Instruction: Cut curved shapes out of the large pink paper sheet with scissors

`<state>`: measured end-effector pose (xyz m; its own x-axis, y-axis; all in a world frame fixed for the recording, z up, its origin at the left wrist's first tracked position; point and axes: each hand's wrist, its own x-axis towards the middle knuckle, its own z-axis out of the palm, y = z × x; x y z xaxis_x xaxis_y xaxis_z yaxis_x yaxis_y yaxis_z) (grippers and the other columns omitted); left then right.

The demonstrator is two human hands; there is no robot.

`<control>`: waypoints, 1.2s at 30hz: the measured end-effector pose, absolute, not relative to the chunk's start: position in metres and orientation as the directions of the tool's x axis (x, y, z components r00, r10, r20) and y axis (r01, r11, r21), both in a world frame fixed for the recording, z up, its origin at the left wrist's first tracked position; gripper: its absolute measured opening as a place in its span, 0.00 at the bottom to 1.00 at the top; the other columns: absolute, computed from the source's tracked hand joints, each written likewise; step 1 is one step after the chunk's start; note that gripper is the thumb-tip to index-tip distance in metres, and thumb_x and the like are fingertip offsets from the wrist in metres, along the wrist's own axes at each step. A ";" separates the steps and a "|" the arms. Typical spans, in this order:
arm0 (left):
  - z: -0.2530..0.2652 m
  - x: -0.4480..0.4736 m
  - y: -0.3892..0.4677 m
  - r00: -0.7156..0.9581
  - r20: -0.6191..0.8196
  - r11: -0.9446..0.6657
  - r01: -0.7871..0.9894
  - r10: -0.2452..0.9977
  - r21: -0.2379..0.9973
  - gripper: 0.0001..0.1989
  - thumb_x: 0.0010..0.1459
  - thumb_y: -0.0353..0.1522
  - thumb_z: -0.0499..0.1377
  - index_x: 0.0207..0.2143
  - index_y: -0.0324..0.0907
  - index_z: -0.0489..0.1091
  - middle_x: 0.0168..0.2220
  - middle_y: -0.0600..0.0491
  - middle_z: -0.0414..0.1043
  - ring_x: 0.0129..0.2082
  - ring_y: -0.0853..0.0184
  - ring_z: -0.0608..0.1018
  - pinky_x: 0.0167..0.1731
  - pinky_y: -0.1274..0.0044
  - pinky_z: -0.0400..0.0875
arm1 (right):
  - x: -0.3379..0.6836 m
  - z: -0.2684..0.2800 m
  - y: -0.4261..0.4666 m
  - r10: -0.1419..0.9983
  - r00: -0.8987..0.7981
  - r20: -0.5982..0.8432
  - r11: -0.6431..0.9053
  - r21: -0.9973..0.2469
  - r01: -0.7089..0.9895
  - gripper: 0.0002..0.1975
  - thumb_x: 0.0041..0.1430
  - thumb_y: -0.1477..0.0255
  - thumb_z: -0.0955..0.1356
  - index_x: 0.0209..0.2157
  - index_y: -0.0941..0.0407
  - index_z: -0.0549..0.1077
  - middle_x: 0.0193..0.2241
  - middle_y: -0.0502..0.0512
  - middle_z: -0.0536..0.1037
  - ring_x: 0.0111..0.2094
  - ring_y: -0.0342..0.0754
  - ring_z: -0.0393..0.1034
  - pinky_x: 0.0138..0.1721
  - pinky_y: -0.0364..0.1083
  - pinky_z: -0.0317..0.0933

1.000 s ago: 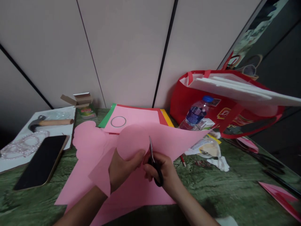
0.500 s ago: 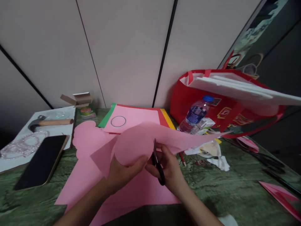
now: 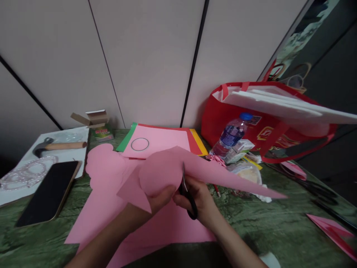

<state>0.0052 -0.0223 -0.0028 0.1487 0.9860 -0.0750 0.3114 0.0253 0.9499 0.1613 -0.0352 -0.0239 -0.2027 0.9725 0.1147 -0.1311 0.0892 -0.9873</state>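
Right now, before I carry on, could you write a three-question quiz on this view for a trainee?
1. The cap of the bottle is: A, red; B, blue; C, yellow.
2. True or false: the phone lies nearer the camera than the hammer.
3. Fill in: the right hand holds ____ and the left hand grips ____.

Key: 1. B. 2. True. 3. Scissors; pink paper.
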 end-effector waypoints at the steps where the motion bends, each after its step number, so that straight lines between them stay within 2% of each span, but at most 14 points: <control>1: -0.002 0.005 -0.021 0.178 -0.101 0.040 0.319 0.979 0.947 0.15 0.44 0.42 0.60 0.13 0.44 0.64 0.13 0.56 0.62 0.22 0.65 0.71 0.22 0.76 0.66 | 0.160 -0.024 -0.035 0.974 -0.192 0.116 0.091 -0.987 -0.131 0.14 0.43 0.65 0.73 0.24 0.57 0.66 0.18 0.44 0.61 0.19 0.39 0.55 0.21 0.40 0.51; 5: 0.001 0.005 -0.019 0.246 -0.180 0.087 0.347 0.952 0.934 0.19 0.46 0.44 0.58 0.12 0.43 0.61 0.14 0.57 0.60 0.18 0.69 0.66 0.20 0.77 0.64 | 0.157 -0.023 -0.035 0.981 -0.153 0.122 0.105 -0.988 -0.117 0.16 0.41 0.62 0.73 0.24 0.57 0.65 0.19 0.45 0.62 0.20 0.40 0.55 0.21 0.41 0.51; 10: 0.004 0.004 -0.016 0.295 -0.206 0.082 0.383 0.933 0.920 0.20 0.46 0.45 0.56 0.11 0.42 0.60 0.13 0.57 0.60 0.17 0.70 0.65 0.20 0.76 0.63 | 0.156 -0.023 -0.036 0.975 -0.183 0.128 0.109 -0.988 -0.110 0.17 0.42 0.59 0.72 0.25 0.57 0.66 0.18 0.45 0.62 0.20 0.41 0.54 0.21 0.41 0.51; 17: 0.008 0.003 -0.015 0.309 -0.191 0.073 0.355 0.932 0.932 0.20 0.46 0.45 0.57 0.11 0.42 0.59 0.13 0.57 0.59 0.17 0.71 0.65 0.20 0.77 0.61 | 0.157 -0.026 -0.036 0.975 -0.181 0.131 0.111 -0.987 -0.114 0.16 0.43 0.60 0.72 0.25 0.57 0.65 0.18 0.45 0.61 0.20 0.40 0.53 0.21 0.41 0.49; 26: 0.009 0.007 -0.015 0.304 -0.225 0.106 0.362 0.926 0.926 0.22 0.45 0.46 0.55 0.09 0.43 0.57 0.12 0.57 0.58 0.17 0.70 0.65 0.19 0.77 0.61 | 0.156 -0.030 -0.035 0.978 -0.175 0.112 0.092 -0.989 -0.120 0.16 0.42 0.60 0.72 0.25 0.57 0.68 0.18 0.46 0.63 0.19 0.41 0.55 0.21 0.42 0.51; 36: 0.009 0.002 -0.016 0.350 -0.169 0.044 0.339 0.921 0.940 0.20 0.47 0.45 0.55 0.12 0.42 0.59 0.13 0.57 0.59 0.17 0.70 0.65 0.19 0.78 0.62 | 0.156 -0.031 -0.035 0.980 -0.177 0.094 0.067 -0.985 -0.156 0.16 0.41 0.60 0.73 0.25 0.57 0.68 0.18 0.46 0.64 0.20 0.41 0.56 0.22 0.42 0.50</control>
<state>0.0024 -0.0162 0.0095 0.3498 0.9215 -0.1687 0.3386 0.0436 0.9399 0.1561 -0.0353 -0.0308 -0.1768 0.9797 0.0942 -0.1565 0.0665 -0.9854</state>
